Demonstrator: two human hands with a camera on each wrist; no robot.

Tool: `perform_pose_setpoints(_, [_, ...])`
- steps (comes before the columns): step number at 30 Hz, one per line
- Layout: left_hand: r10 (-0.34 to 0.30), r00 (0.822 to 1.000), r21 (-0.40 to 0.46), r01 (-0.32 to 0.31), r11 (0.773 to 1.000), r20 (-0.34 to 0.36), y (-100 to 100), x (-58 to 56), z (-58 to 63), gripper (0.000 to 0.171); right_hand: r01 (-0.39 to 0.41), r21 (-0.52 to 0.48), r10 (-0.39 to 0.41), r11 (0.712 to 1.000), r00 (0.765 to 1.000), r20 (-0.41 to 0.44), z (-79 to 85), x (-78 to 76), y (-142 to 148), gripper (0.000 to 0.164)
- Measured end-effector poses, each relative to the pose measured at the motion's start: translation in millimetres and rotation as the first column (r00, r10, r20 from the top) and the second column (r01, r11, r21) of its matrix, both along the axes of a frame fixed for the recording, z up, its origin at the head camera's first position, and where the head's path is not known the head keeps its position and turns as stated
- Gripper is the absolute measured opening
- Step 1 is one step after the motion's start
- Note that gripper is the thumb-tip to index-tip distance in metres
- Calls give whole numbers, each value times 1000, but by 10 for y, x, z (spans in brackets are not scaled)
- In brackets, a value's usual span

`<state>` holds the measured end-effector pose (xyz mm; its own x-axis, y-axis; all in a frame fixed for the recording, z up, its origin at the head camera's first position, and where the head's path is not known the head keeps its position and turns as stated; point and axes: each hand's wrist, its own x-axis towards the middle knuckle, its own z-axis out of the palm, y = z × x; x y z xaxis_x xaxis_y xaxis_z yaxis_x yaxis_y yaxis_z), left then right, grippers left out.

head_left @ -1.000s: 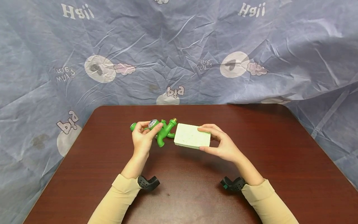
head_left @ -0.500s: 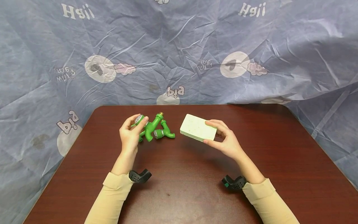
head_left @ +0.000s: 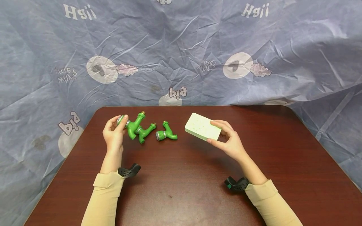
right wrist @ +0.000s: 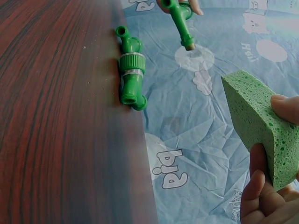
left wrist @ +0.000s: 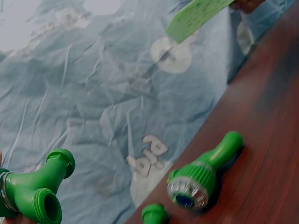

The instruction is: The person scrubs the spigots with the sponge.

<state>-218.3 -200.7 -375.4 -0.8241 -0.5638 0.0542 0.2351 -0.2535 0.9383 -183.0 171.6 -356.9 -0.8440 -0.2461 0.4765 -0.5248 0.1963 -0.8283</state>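
My left hand (head_left: 113, 136) pinches a green tap (head_left: 132, 128) by its ribbed knob, thumb on the near side, over the left part of the table. In the left wrist view the tap's body (left wrist: 35, 186) shows its open spout end. Just behind and below it, partly covered in the head view, is a second green tap (head_left: 145, 132). A third tap (head_left: 169, 134) lies to the right of these, its clear-topped knob facing left. On the other side, my right hand (head_left: 232, 144) grips a pale green sponge (head_left: 202, 126) by its right end, held up and tilted; its pores (right wrist: 252, 109) show in the right wrist view.
The dark red-brown wooden table (head_left: 181, 188) spans the front. A wrinkled blue-grey printed cloth (head_left: 181, 47) hangs behind its far edge. Black curved mounts (head_left: 129, 170) sit at both wrists by the cuffs.
My left hand has moved left with its tap, bringing the two lying taps into fuller view. The sponge in my right hand has shifted slightly right and farther back, and is turned more.
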Motion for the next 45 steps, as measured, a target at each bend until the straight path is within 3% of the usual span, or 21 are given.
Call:
perform_pose_setpoints(13, [106,985,112,-121,986,135,-348,-52,-239,36,-9,-15,9,1000,1000,26,-22,-12,8,57])
perform_pose_setpoints(21, [152,947,22,-165,986,284,-458,-60,-419,31,-3,-4,4,1000,1000,31,-30,-17,12,57])
perform_pose_setpoints(27, [172,922,-34,-171,985,346,-540,-54,-530,31,-4,-1,4,1000,999,38,-25,-12,8,57])
perform_pose_setpoints(29, [196,909,-111,-166,980,368,-552,-48,-559,34,-4,-2,5,1000,999,39,-19,-8,5,57])
perform_pose_setpoints(31, [256,884,-261,-160,952,391,-554,-39,-589,38,-5,0,5,1000,999,40,-14,-4,5,58])
perform_pose_setpoints(33, [334,859,-420,-158,894,388,-554,-30,-618,44,-5,2,5,1000,999,41,-9,0,4,58])
perform_pose_setpoints(35, [406,837,-549,-158,821,366,-554,-20,-644,46,-5,3,5,1000,999,40,-5,2,3,58])
perform_pose_setpoints(37, [437,834,-611,-159,775,336,-557,-16,-665,45,-7,3,6,1000,999,40,-4,2,4,58])
perform_pose_setpoints(41, [457,833,-665,-152,731,312,-566,-17,-690,44,-9,1,9,1000,999,39,-6,-1,5,58])
perform_pose_setpoints(45, [466,830,-684,-149,715,306,-567,-26,-697,44,-11,2,11,1000,999,37,-8,-3,7,57])
